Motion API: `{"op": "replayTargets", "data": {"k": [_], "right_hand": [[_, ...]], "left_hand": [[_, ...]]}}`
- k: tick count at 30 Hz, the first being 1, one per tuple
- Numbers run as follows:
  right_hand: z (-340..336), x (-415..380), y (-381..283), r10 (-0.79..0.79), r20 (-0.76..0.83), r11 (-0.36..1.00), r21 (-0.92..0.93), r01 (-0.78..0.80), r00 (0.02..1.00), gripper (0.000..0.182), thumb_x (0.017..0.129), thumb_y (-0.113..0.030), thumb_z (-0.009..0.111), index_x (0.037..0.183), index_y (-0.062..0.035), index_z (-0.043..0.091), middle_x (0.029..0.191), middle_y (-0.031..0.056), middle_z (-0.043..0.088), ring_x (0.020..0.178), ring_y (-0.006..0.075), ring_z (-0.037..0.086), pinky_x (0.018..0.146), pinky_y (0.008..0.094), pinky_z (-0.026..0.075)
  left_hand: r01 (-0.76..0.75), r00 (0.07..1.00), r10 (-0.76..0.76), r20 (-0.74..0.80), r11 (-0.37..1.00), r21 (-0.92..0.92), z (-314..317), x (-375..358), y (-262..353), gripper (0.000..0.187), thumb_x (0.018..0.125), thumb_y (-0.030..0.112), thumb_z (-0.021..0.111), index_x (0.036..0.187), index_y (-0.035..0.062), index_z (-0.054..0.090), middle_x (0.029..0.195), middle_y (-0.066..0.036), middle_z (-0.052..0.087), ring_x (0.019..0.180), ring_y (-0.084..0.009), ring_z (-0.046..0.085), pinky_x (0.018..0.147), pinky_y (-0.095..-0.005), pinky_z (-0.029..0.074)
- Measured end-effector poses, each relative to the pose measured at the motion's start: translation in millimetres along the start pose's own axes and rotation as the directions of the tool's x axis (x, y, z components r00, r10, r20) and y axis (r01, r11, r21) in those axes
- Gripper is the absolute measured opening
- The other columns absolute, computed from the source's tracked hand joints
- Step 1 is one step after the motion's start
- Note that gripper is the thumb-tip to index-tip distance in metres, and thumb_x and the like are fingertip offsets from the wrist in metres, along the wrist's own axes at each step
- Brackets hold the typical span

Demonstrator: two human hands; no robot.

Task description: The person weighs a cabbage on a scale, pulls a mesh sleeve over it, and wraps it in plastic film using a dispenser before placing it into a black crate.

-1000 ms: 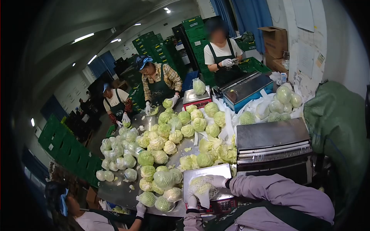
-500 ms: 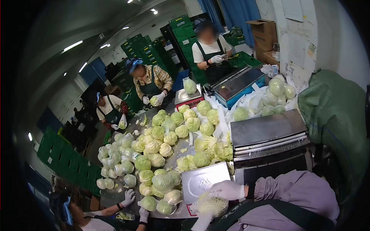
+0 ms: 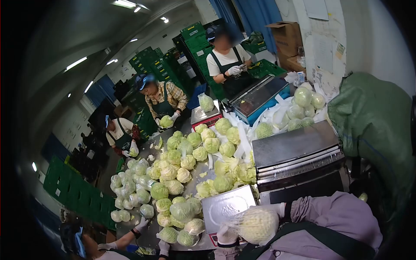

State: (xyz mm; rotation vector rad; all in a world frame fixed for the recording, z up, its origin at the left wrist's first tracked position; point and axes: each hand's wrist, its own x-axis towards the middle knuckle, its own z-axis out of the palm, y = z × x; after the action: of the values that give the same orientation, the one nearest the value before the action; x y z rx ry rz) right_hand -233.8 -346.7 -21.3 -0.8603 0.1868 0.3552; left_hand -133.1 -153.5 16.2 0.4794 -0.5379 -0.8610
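Observation:
A round cabbage (image 3: 259, 226) in a white foam net is held low in front of me, just off the near edge of the scale. My left hand (image 3: 227, 235), in a white glove, is closed on the gathered net at the cabbage's left side. On the upper right side my gloved right hand (image 3: 275, 208) grips the cabbage, its fingers mostly hidden behind it. Beside them lies the scale's metal plate (image 3: 224, 207). Netted cabbages (image 3: 186, 211) and bare cabbages (image 3: 174, 187) are piled just past the scale.
To the right stands a wrapping machine (image 3: 299, 145) with a dark flat top. Wrapped cabbages (image 3: 302, 97) sit beyond it, by a green sack (image 3: 375, 112). Across the table, a second scale (image 3: 206, 113) carries a netted cabbage. Several co-workers stand around the table; one gloved hand (image 3: 141, 224) is at lower left.
My left hand has come into view and taken hold of the net. The cabbage has turned and moved up and right, out from under my right hand. The view has shifted slightly.

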Motion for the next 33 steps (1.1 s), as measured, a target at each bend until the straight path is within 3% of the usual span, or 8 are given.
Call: {"op": "replayTargets", "data": {"k": [6, 10, 13, 20, 24, 28, 30, 33], "right_hand": [[-36, -2, 14, -0.284, 0.122, 0.957, -0.019, 0.288, 0.951, 0.039, 0.097, -0.023, 0.048, 0.130, -0.0002, 0.047, 0.126, 0.0085, 0.054, 0.113, 0.0141, 0.052, 0.097, 0.0283, 0.041], [-5, -43, -25, -0.309, -0.323, 0.951, -0.128, 0.282, 0.894, 0.032, 0.098, -0.023, 0.047, 0.114, 0.0012, 0.060, 0.110, 0.0069, 0.062, 0.101, 0.0152, 0.057, 0.093, 0.0281, 0.042], [-12, -60, -34, -0.197, -0.334, 0.972, 0.056, 0.228, 0.922, 0.034, 0.096, -0.022, 0.053, 0.117, 0.0040, 0.058, 0.108, 0.0071, 0.063, 0.098, 0.0114, 0.057, 0.087, 0.0257, 0.045], [-32, -122, -65, -0.291, -0.375, 0.954, -0.177, 0.240, 0.880, 0.014, 0.089, -0.009, 0.060, 0.099, 0.0010, 0.063, 0.080, 0.0029, 0.060, 0.066, 0.0072, 0.054, 0.059, 0.0217, 0.046], [-83, -146, -74, -0.450, -0.662, 0.688, 0.171, 0.705, 0.600, 0.036, 0.091, -0.009, 0.057, 0.125, -0.0036, 0.048, 0.109, 0.0079, 0.057, 0.094, 0.0200, 0.060, 0.083, 0.0316, 0.050], [-48, -185, -82, -0.287, -0.321, 0.953, -0.001, 0.302, 0.903, 0.086, 0.087, -0.046, 0.060, 0.149, -0.0099, 0.013, 0.148, 0.0129, 0.026, 0.134, 0.0279, 0.032, 0.109, 0.0424, 0.029], [-47, -178, -75, -0.514, -0.104, 0.853, -0.168, 0.494, 0.852, 0.090, 0.085, -0.048, 0.062, 0.149, -0.0093, 0.013, 0.147, 0.0108, 0.029, 0.134, 0.0252, 0.031, 0.111, 0.0402, 0.027], [-78, -186, -86, -0.433, -0.365, 0.872, 0.062, 0.485, 0.824, 0.074, 0.090, -0.047, 0.056, 0.144, -0.0071, 0.026, 0.136, 0.0083, 0.045, 0.124, 0.0194, 0.044, 0.102, 0.0369, 0.039]], "left_hand": [[0.307, 0.939, -0.039, -0.341, 0.540, 0.783, 38, 33, -3, 0.045, 0.092, 0.038, 0.050, 0.113, -0.0005, 0.060, 0.116, -0.017, 0.062, 0.108, -0.0258, 0.059, 0.098, -0.0372, 0.043], [0.521, 0.712, -0.540, -0.448, 0.835, -0.178, 31, 22, -44, 0.059, 0.097, 0.050, 0.031, 0.135, 0.0058, 0.041, 0.134, -0.014, 0.048, 0.119, -0.0289, 0.050, 0.103, -0.0456, 0.039], [0.454, 0.844, -0.530, 0.089, 0.615, -0.644, 21, 20, -71, 0.058, 0.097, 0.048, 0.031, 0.138, 0.0081, 0.038, 0.138, -0.015, 0.043, 0.125, -0.0282, 0.044, 0.107, -0.0451, 0.035], [0.564, 0.735, -0.675, 0.063, 0.557, -0.610, 8, 28, -100, 0.057, 0.097, 0.046, 0.030, 0.139, 0.0086, 0.037, 0.140, -0.013, 0.042, 0.127, -0.0264, 0.042, 0.107, -0.0442, 0.035], [0.641, 0.643, -0.758, 0.112, 0.452, -0.621, 34, 57, -102, 0.063, 0.096, 0.052, 0.031, 0.139, 0.0065, 0.039, 0.140, -0.015, 0.042, 0.126, -0.0304, 0.043, 0.107, -0.0459, 0.035], [0.604, 0.694, -0.719, 0.034, 0.555, -0.572, 95, 100, -111, 0.062, 0.096, 0.053, 0.034, 0.135, 0.0054, 0.043, 0.133, -0.015, 0.049, 0.120, -0.0314, 0.049, 0.103, -0.0470, 0.039], [0.593, 0.737, -0.676, 0.015, 0.634, -0.497, 90, 124, -128, 0.062, 0.096, 0.054, 0.029, 0.135, 0.0069, 0.041, 0.134, -0.015, 0.048, 0.116, -0.0302, 0.051, 0.100, -0.0452, 0.041], [0.572, 0.795, -0.555, -0.246, 0.820, -0.001, 120, 173, -143, 0.069, 0.096, 0.058, 0.023, 0.139, 0.0061, 0.037, 0.135, -0.013, 0.048, 0.120, -0.0282, 0.050, 0.103, -0.0390, 0.039]]}}
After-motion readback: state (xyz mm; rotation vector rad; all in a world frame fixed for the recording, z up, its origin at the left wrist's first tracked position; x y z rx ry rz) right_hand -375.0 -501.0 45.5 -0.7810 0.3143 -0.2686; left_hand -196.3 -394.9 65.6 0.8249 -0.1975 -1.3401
